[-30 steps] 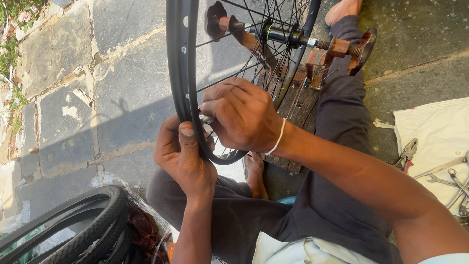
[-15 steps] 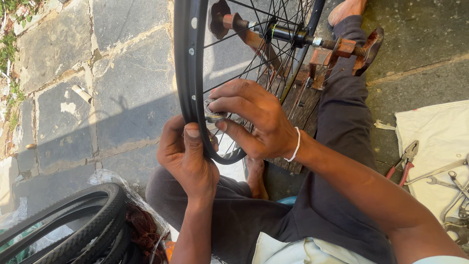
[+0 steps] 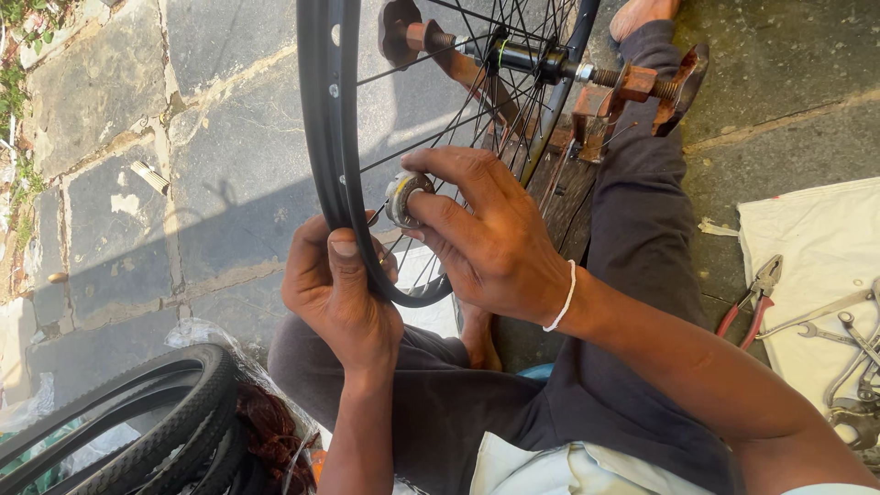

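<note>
left hand (image 3: 339, 293): fingers clamped on wheel rim (image 3: 321, 119) | right hand (image 3: 486, 238): fingers pinch round tool (image 3: 403, 197) at spokes (image 3: 477, 101) | pliers (image 3: 752, 298) on cloth (image 3: 816, 238)

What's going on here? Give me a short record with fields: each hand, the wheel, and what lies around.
left hand: left hand grips the black wheel rim, thumb laid across it
right hand: right hand pinches a small round metal tool at the spokes near the rim
wheel: upright, its axle resting in a rusty brown stand
right side: red-handled pliers and wrenches on a white cloth
lower left: black tyres
ground: grey stone paving
</note>
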Action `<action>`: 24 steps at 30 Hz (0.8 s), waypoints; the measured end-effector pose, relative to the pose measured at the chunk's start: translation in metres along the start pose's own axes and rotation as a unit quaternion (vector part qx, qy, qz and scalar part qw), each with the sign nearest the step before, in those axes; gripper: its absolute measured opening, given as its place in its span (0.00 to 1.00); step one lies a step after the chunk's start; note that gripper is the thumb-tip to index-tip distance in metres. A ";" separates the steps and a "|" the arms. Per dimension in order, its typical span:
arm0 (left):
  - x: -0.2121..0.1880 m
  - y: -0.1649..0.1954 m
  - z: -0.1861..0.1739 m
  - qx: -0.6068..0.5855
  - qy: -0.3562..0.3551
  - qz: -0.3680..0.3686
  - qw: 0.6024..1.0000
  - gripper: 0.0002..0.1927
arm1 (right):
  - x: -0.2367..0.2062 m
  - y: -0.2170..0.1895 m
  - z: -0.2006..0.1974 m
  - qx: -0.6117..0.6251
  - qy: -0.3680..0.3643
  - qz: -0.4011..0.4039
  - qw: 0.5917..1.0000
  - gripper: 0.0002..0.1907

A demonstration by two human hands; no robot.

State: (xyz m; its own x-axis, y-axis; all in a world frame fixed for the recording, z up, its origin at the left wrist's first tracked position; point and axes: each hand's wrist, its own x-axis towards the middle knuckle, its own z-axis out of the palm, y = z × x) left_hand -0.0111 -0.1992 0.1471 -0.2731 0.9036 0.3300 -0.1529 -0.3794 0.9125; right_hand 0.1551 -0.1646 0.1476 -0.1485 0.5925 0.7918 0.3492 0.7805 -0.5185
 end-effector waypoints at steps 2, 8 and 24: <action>0.000 -0.001 -0.001 0.000 -0.003 0.002 1.000 0.16 | 0.001 0.001 -0.001 -0.001 0.001 -0.006 1.000 0.18; 0.000 -0.001 -0.001 0.001 -0.004 0.003 1.000 0.16 | 0.004 0.009 0.004 0.072 -0.005 0.021 0.997 0.20; 0.001 0.000 0.002 0.019 -0.005 0.041 0.999 0.14 | 0.023 0.041 0.009 0.162 -0.179 -0.039 0.970 0.25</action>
State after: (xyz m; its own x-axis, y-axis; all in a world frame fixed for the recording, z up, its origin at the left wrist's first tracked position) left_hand -0.0095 -0.1978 0.1483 -0.2740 0.8716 0.4065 -0.0945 -0.4451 0.8905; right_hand 0.1575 -0.1173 0.1413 -0.4950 0.5143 0.7003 0.0229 0.8134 -0.5812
